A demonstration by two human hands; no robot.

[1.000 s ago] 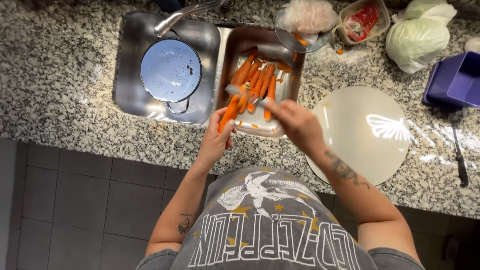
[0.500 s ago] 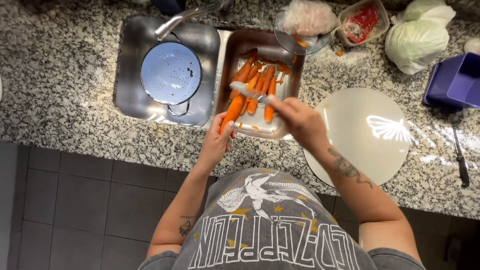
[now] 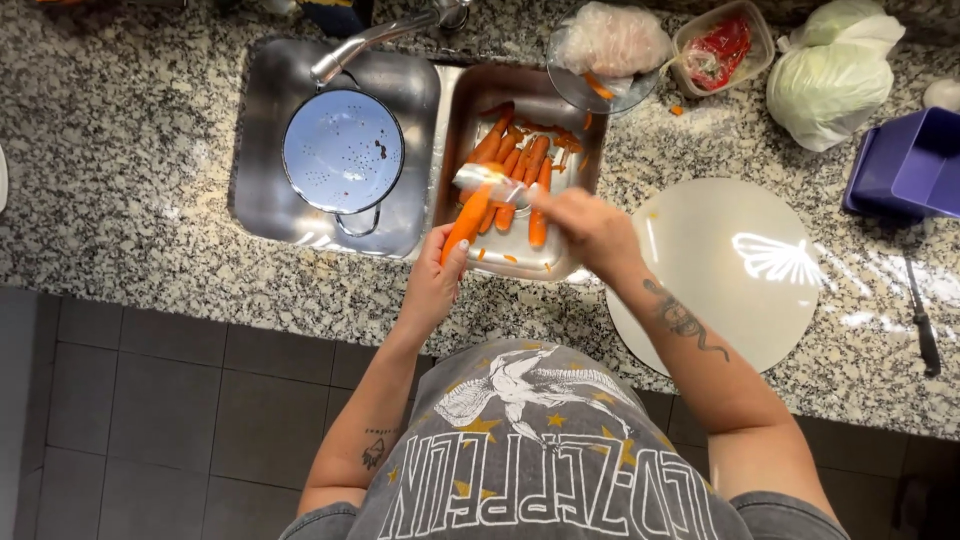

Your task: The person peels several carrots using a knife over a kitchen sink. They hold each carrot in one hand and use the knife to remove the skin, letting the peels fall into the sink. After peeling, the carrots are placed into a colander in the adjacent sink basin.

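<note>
Carrot point(image 3: 464, 226) sits gripped in my left hand point(image 3: 432, 285) over the right sink basin point(image 3: 520, 255), near its front edge. My right hand point(image 3: 590, 225) is closed around a peeler point(image 3: 487, 180) touching the carrot's upper end.

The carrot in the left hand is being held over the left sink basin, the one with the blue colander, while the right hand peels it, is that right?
Not quite. The head view shows the left hand holding the carrot over the right sink basin, where the other carrots lie. The blue colander sits in the left basin. The right hand does work the carrot.
</note>
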